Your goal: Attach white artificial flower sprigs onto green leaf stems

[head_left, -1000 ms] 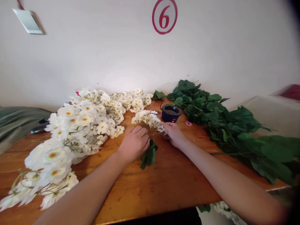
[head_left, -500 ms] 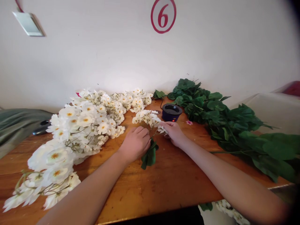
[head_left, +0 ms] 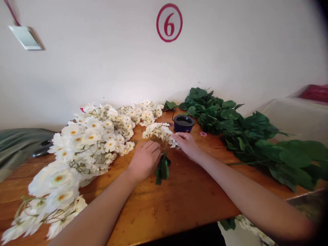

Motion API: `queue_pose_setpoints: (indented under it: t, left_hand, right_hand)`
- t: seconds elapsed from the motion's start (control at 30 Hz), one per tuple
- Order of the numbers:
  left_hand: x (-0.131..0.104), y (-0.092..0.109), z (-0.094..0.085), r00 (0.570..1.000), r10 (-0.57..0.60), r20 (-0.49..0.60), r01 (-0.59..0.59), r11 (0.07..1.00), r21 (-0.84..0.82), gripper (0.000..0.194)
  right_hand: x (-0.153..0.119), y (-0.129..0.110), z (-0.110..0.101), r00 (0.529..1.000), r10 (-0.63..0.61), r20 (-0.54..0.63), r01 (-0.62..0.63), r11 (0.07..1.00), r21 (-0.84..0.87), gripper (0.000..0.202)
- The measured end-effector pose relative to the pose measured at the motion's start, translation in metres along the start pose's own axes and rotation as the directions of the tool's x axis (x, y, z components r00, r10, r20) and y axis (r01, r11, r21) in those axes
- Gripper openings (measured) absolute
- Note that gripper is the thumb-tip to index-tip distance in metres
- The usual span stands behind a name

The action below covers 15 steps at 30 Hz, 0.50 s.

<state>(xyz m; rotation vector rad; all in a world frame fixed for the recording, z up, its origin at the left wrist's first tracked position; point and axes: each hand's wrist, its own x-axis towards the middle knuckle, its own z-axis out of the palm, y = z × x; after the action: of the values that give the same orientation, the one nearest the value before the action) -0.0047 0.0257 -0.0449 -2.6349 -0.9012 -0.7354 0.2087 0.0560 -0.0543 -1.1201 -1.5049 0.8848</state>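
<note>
Over the middle of the wooden table, my left hand [head_left: 146,160] is closed around the stem of an artificial flower spray, its fingertips partly hidden. Green leaves [head_left: 162,168] hang from the stem just right of that hand. The spray's white blossoms [head_left: 156,131] spread out beyond the knuckles. My right hand [head_left: 187,145] pinches the right side of the same spray, thumb and forefinger on a white blossom. Right behind my right hand stands a small dark pot [head_left: 183,123] with a black rim, a light glowing low on its front.
A long heap of white artificial flowers [head_left: 87,140] covers the table's left side. Green leaf stems [head_left: 230,119] are piled on the right. A tiny pink flower [head_left: 203,134] lies beside the pot. Grey-green cloth [head_left: 23,147] and a black object [head_left: 42,148] are at far left.
The camera view has shifted slightly. Both hands keep their grip on the flower spray, in nearly the same place by the pot.
</note>
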Motion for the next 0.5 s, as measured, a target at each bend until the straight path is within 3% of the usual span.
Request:
queue_pose_setpoints:
  t: [0.2,0.37,0.5]
  left_hand:
    - [0.0,0.0,-0.002,0.993,-0.112,0.022,0.112,0.994,0.011,0.023]
    - [0.0,0.001,0.001,0.991,-0.127,0.049,0.122,0.987,0.1,0.023]
    - [0.0,0.004,0.002,0.986,-0.152,0.064,0.144,0.982,0.122,0.024]
  right_hand:
    - [-0.001,-0.02,-0.013,0.993,0.058,0.106,-0.061,0.998,0.027,0.038]
    - [-0.002,-0.023,-0.022,0.94,0.096,0.328,-0.077,0.995,-0.07,0.055]
    - [0.0,-0.02,-0.022,0.922,0.021,0.387,0.032,0.991,-0.13,0.034]
